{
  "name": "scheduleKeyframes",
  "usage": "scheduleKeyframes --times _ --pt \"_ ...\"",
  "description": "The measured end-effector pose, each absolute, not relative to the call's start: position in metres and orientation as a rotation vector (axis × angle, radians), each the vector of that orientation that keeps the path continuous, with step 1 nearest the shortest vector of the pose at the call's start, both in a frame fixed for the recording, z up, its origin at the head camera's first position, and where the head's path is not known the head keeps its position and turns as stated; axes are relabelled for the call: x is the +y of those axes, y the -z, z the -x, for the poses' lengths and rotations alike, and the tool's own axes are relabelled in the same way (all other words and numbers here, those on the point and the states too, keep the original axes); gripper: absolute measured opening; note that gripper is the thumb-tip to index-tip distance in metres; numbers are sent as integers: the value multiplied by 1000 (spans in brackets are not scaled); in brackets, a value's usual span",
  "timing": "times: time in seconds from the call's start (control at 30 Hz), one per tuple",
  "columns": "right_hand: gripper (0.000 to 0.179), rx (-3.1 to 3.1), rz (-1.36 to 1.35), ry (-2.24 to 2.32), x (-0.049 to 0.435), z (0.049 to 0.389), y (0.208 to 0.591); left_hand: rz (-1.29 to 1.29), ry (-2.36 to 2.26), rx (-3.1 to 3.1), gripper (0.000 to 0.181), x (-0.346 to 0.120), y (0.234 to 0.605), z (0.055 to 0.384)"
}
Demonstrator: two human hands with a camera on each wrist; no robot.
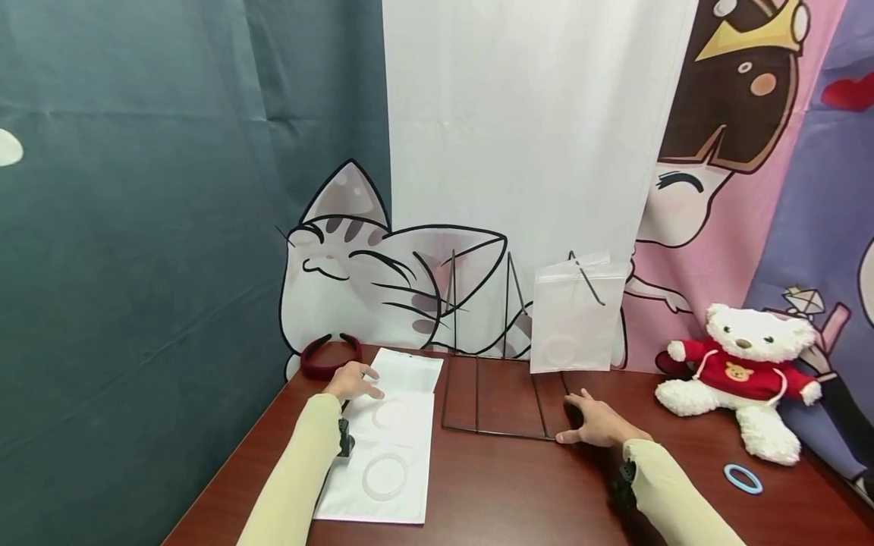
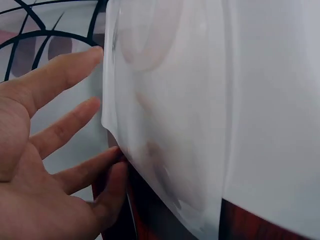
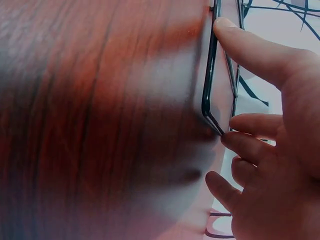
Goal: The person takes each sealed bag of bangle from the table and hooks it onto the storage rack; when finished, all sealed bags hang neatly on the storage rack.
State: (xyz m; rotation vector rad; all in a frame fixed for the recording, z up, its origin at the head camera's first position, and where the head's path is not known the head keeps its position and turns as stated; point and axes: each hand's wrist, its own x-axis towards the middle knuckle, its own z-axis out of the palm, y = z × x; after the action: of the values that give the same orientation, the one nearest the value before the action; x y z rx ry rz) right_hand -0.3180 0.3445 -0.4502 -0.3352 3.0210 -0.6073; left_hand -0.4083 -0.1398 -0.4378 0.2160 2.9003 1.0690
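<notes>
White translucent zip bags (image 1: 403,462) lie on the table, with pale rings showing inside. At their left edge is my left hand (image 1: 352,381), its fingers spread. In the left wrist view, the fingertips of this left hand (image 2: 55,145) come right to the edge of the bag (image 2: 165,100). A black wire rack (image 1: 501,434) stands at the centre, and another zip bag (image 1: 576,322) hangs on its right hook. At the rack's front right corner, my right hand (image 1: 597,422) touches the wire (image 3: 206,95) with its thumb and has loosely extended fingers beside it.
A dark red headband (image 1: 312,371) lies on the back left of the table, partly behind the left hand. To the right sits a white teddy bear (image 1: 744,371) in a red sweater. A light blue ring (image 1: 743,479) lies in front of it. A printed curtain (image 1: 539,136) hangs behind the table.
</notes>
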Motion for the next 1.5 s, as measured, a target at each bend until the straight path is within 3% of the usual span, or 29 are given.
scheduleKeyframes --times 0.4,0.73,1.2,1.5 --pt "89 3033 368 636 346 316 451 -64 -1077 2888 34 -132 446 404" --pt "89 3017 352 654 345 318 450 -118 -1195 2864 25 -135 454 411" --pt "92 3026 324 668 347 320 446 -418 -1129 2728 65 -141 414 404" --pt "93 3028 295 631 345 319 449 -582 -1361 2644 71 -139 413 389"
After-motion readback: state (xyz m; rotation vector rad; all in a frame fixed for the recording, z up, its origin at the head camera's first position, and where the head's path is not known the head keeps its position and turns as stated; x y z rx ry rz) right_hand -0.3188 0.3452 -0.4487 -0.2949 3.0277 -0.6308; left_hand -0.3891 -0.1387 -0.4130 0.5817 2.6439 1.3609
